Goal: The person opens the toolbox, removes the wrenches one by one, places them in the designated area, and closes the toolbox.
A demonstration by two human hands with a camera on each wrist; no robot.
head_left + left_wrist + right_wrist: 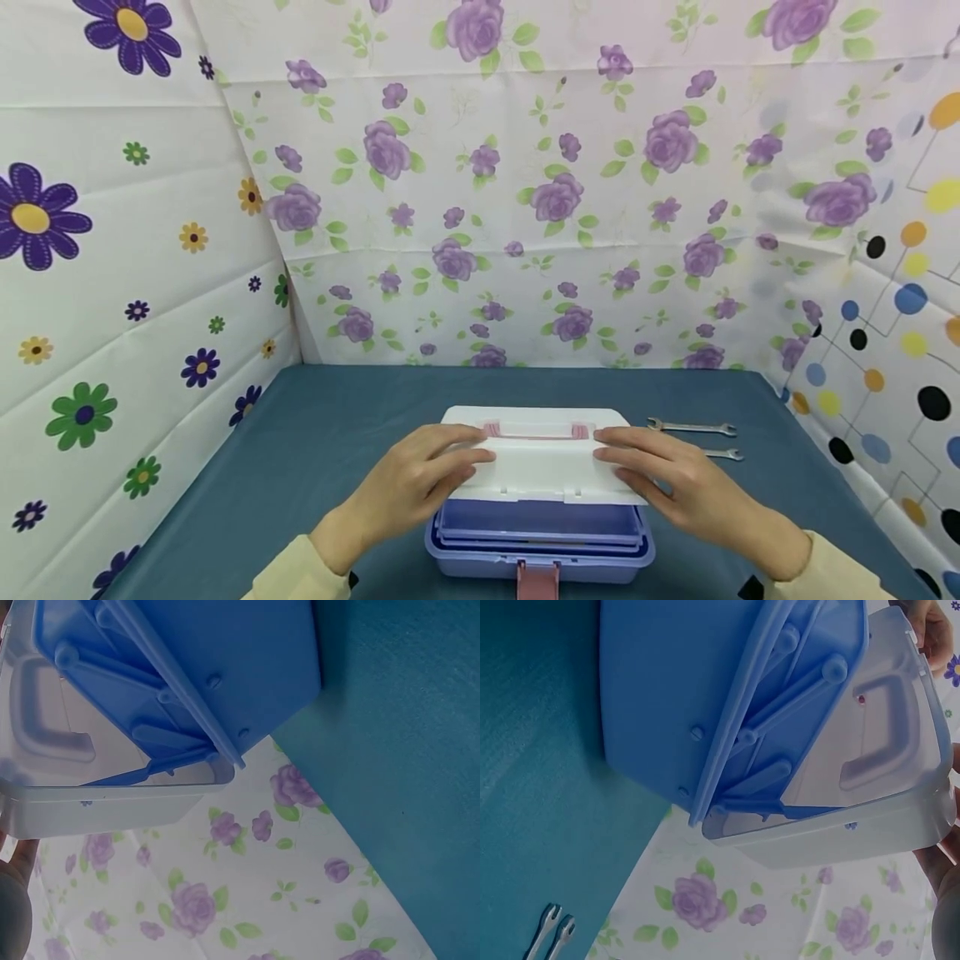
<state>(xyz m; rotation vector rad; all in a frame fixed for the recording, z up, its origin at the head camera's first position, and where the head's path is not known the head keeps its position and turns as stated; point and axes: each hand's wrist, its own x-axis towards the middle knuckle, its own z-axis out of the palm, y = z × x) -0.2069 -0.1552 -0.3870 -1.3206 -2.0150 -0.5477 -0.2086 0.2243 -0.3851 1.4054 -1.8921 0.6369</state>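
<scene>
A toolbox with a blue base [540,569] and a white lid [543,471] stands before me, its lid raised partway and tilted. Across the lid's left side lie the fairly straight fingers of my left hand [408,477]. My right hand [678,475] touches the opposite side in the same way, fingertips near the pink handle [536,435]. Below the lid, a blue inner tray [542,518] shows in the base. Both wrist views look under the lid, where blue hinge arms [791,701] join it to the tray; no fingers show inside it.
Two open-end wrenches [690,427] lie on the dark teal tabletop [337,450] to the right, one partly behind my right hand. A pink latch [537,581] hangs at the box front. Flowered cloth [495,208] covers the back wall, with patterned sheets at both sides.
</scene>
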